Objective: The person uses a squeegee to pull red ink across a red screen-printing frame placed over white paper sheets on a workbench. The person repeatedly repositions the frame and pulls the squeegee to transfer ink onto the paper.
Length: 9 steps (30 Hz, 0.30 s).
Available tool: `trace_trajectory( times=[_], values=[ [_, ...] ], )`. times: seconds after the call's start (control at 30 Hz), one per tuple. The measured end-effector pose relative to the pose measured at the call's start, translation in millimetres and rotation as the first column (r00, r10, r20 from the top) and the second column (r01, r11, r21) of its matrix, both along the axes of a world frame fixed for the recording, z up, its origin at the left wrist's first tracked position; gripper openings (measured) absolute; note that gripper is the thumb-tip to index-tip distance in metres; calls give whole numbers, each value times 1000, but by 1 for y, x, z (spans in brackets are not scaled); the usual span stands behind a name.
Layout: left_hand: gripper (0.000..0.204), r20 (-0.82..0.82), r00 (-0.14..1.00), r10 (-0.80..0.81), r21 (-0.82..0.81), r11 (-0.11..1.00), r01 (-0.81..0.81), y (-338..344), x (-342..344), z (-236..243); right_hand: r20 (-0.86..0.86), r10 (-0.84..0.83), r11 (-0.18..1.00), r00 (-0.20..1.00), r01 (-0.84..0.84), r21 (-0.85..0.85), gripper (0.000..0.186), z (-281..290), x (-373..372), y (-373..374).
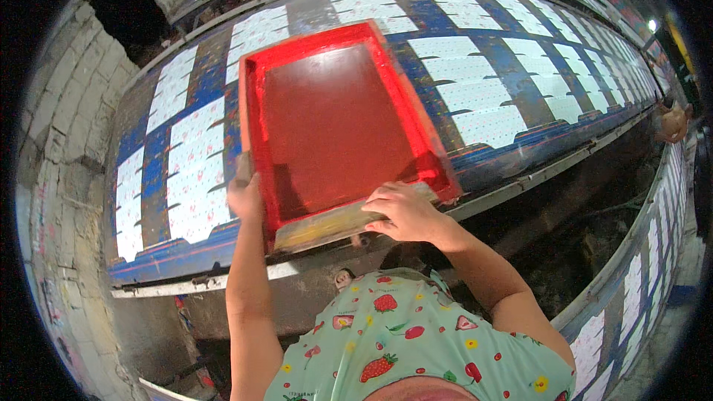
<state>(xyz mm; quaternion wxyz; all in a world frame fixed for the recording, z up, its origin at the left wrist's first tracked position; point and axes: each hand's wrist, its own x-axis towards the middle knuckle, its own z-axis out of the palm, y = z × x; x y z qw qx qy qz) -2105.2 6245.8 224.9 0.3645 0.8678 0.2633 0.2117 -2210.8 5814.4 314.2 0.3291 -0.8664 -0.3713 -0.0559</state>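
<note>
A red-stained screen printing frame (338, 126) with a wooden rim lies tilted slightly over the long table in front of me. Its mesh is dark red and shiny, with brighter red ink along the inner sides. My left hand (246, 194) is closed on the left side of the frame, near its lower corner. My right hand (405, 212) grips the frame's near wooden edge, fingers bent over the top. The frame covers part of the white printed pieces (197, 167) beneath; whether it touches them I cannot tell.
The long blue-stained printing table (512, 167) carries rows of white cut pieces (471, 93), with a pale rail (535, 178) along its near edge. A block wall (70, 134) stands at left. Another table with white pieces (631, 289) runs at right, beyond a dark gap.
</note>
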Motion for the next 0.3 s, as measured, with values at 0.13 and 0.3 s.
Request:
trace_trajectory(
  times=[0.13, 0.3],
  values=[
    [56, -95, 994, 44, 31, 999, -42, 1, 1, 5, -5, -271, 955, 963, 269, 128, 34, -13, 7, -86],
    [55, -77, 996, 43, -31, 998, -45, 21, 12, -17, -84, -584, 807, 808, 588, 46, 43, -53, 30, -143]
  ],
)
